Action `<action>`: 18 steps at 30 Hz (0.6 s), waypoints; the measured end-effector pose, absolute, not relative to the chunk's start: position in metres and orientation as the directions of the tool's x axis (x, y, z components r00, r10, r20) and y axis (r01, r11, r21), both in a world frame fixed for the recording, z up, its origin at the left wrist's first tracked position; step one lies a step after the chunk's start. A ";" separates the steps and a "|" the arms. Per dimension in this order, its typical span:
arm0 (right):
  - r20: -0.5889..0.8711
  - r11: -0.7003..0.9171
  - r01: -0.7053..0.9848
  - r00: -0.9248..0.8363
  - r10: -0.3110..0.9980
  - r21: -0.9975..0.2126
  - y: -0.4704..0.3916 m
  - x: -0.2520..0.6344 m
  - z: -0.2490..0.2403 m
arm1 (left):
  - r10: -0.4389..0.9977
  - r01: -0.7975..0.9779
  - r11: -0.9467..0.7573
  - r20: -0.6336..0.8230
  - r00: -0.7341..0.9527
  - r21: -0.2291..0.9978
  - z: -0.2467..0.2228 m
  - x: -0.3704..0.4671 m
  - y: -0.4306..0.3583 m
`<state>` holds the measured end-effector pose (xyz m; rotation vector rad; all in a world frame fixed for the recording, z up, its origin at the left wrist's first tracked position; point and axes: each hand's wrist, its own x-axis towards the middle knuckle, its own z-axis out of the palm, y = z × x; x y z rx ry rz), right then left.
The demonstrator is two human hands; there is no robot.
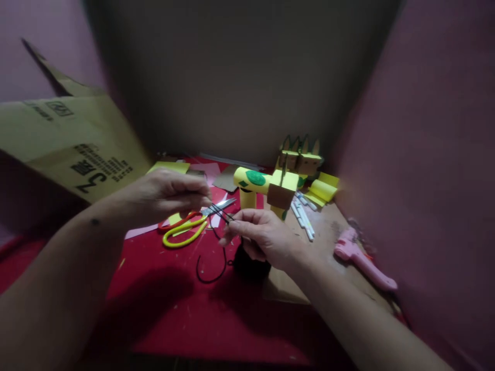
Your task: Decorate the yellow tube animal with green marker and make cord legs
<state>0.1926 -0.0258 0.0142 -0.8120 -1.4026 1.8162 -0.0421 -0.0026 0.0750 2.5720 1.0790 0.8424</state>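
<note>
Landmark: the scissors (205, 212) lying on the red tabletop (154, 288).

Location. The black cord (221, 211) is held taut in narrow strands just beside the scissors blades, above the tabletop. A slack length hangs and curls down on the near side of the scissors. A dark bundle (251, 265) sits to the right of the scissors and nearer the person; whether the cord joins it cannot be told.

Hands. The left hand (178, 193), above the scissors, is closed in a pinch, thumb against fingers, on the cord. The right hand (261, 232), to the right of the scissors, also pinches the cord between thumb and fingertips; the exact contact is partly hidden.

Handling. The cord should be light, limp and tough: strong in tension, with no stiffness in compression. It may slip or roll between fingertips if its surface is smooth. Grip close to the working section with pad pressure from both hands; avoid gripping the slack tail, which gives poor control. Watch for the loose curl snagging on the scissors. The yellow paper figure (255, 179), beyond and right of the scissors, is probably fragile; do not lean on it.
</note>
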 end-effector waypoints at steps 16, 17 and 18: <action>-0.129 -0.226 -0.185 -0.426 0.895 -0.956 -0.025 0.191 0.010 | 0.871 0.562 -0.427 0.155 0.467 0.709 0.072 -0.035 -0.007; -0.139 -0.232 -0.186 -0.412 0.901 -0.955 -0.026 0.191 0.011 | 0.888 0.567 -0.383 0.121 0.444 0.729 0.071 -0.035 -0.007; -0.147 -0.236 -0.183 -0.401 0.904 -0.954 -0.026 0.191 0.011 | 0.900 0.569 -0.343 0.089 0.427 0.748 0.069 -0.035 -0.006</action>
